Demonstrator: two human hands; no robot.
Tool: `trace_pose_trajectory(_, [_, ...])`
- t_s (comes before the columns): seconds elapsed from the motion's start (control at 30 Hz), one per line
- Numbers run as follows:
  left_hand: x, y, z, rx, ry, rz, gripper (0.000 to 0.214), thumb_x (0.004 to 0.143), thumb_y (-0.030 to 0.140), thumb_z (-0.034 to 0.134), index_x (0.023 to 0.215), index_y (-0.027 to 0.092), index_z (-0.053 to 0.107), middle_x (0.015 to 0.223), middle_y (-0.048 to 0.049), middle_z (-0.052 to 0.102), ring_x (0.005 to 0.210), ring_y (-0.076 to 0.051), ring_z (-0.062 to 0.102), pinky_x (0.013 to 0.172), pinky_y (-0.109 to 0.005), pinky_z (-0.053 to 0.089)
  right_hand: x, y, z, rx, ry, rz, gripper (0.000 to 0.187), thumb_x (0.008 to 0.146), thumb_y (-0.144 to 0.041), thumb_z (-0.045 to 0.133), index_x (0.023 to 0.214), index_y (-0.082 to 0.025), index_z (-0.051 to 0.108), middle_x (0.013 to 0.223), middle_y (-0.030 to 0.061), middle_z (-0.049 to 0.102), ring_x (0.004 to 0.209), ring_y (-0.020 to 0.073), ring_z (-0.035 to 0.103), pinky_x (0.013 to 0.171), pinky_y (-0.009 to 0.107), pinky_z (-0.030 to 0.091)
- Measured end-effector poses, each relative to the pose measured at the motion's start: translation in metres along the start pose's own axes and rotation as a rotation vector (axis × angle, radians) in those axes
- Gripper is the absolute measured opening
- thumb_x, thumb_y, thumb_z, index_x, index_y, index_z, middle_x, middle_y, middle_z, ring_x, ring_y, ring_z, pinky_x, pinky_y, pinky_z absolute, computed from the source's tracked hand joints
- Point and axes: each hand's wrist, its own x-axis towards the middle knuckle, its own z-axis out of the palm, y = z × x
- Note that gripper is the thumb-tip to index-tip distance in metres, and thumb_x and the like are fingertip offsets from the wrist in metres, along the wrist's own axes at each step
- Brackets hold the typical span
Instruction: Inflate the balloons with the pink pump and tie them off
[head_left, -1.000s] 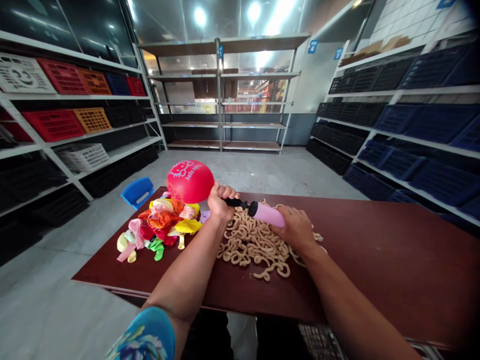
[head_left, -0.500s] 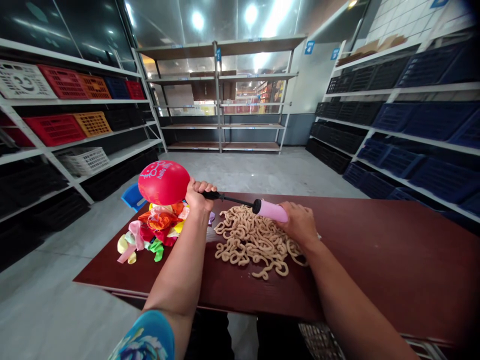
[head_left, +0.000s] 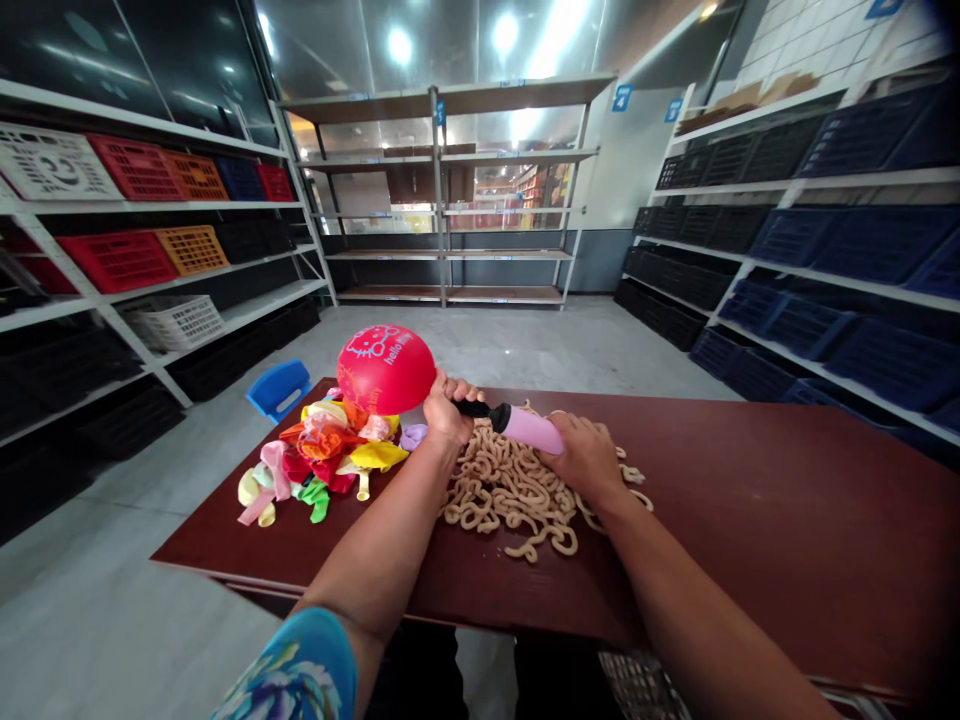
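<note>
The right hand (head_left: 589, 455) is curled round the pink pump (head_left: 529, 430) mid-frame. The left hand (head_left: 450, 405) is wrapped round its black end (head_left: 474, 409), by the red balloon (head_left: 385, 370) left of the middle. Too much air could pop it; a loose grip could let it fly off.

A taut, glossy rubber balloon (head_left: 386, 370) is gleaming, while limp balloons (head_left: 322, 440) are showing wrinkled rubber and a pump (head_left: 531, 430) is presenting smooth plastic. Matt, doughy-looking strands (head_left: 517, 485) are contrasting with the polished, wood-look tabletop (head_left: 750, 480), as smooth metal panels (head_left: 457, 50) are shining brightly.
</note>
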Motion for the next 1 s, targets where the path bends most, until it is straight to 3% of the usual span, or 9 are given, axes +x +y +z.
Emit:
trace_pose_trajectory(0.2, [0.012,0.050,-0.003,0.013,0.041,0.129,0.047,0.084,0.034,0.045,0.058,0.019,0.009,0.045,0.0068,0.014,0.037,-0.008,0.027,0.046,-0.025,0.031,0.004,0.015,0.000,-0.015,-0.013,0.046,0.030,0.070,-0.035,0.058,0.096,-0.022,0.053,0.086,0.0036,0.061,0.081,0.0197,0.051,0.070,0.030,0.023])
trace_pose_trajectory(0.3, [0.017,0.066,-0.007,0.006,0.079,0.172,0.045,0.083,0.033,0.044,0.058,0.019,0.009,0.045,0.0073,0.014,0.037,-0.008,0.026,0.046,-0.025,0.030,0.003,0.025,-0.002,-0.037,-0.016,0.077,0.029,0.070,-0.034,0.059,0.096,-0.023,0.053,0.087,0.0033,0.061,0.081,0.0201,0.051,0.071,0.031,0.022])
trace_pose_trajectory(0.4, [0.016,0.060,-0.008,-0.015,0.080,0.177,0.045,0.082,0.033,0.046,0.060,0.019,0.009,0.045,0.0072,0.015,0.037,-0.008,0.027,0.046,-0.024,0.030,0.003,0.026,-0.004,-0.057,-0.017,0.076,0.031,0.068,-0.032,0.060,0.096,-0.023,0.053,0.089,0.0036,0.061,0.083,0.0205,0.051,0.070,0.031,0.022])
trace_pose_trajectory(0.63, [0.000,0.006,-0.001,0.000,0.028,0.046,0.049,0.082,0.036,0.047,0.060,0.019,0.007,0.047,0.0060,0.015,0.039,-0.008,0.028,0.047,-0.025,0.032,0.000,0.008,-0.004,-0.033,0.001,-0.010,0.034,0.070,-0.033,0.059,0.100,-0.020,0.053,0.090,0.0059,0.061,0.085,0.0217,0.050,0.071,0.031,0.024])
trace_pose_trajectory(0.73, [-0.006,-0.006,0.004,0.007,0.015,0.012,0.050,0.082,0.036,0.048,0.060,0.019,0.007,0.046,0.0058,0.015,0.039,-0.008,0.029,0.047,-0.026,0.032,0.000,0.003,-0.003,-0.004,0.016,-0.026,0.034,0.071,-0.033,0.057,0.102,-0.020,0.052,0.091,0.0060,0.061,0.083,0.0210,0.050,0.070,0.031,0.024])
trace_pose_trajectory(0.83, [-0.003,0.005,0.007,0.018,0.036,0.021,0.048,0.082,0.036,0.047,0.059,0.019,0.008,0.046,0.0058,0.016,0.039,-0.009,0.029,0.047,-0.026,0.032,0.001,0.005,-0.002,0.014,0.008,-0.017,0.031,0.071,-0.033,0.057,0.099,-0.021,0.053,0.089,0.0052,0.061,0.082,0.0203,0.050,0.070,0.030,0.023])
trace_pose_trajectory(1.0, [0.011,0.051,0.002,0.021,0.068,0.146,0.045,0.083,0.033,0.045,0.060,0.019,0.009,0.045,0.0069,0.012,0.037,-0.008,0.026,0.046,-0.025,0.031,0.004,0.018,-0.003,-0.027,0.025,0.054,0.030,0.070,-0.035,0.059,0.096,-0.022,0.054,0.087,0.0041,0.061,0.082,0.0206,0.050,0.074,0.032,0.022])
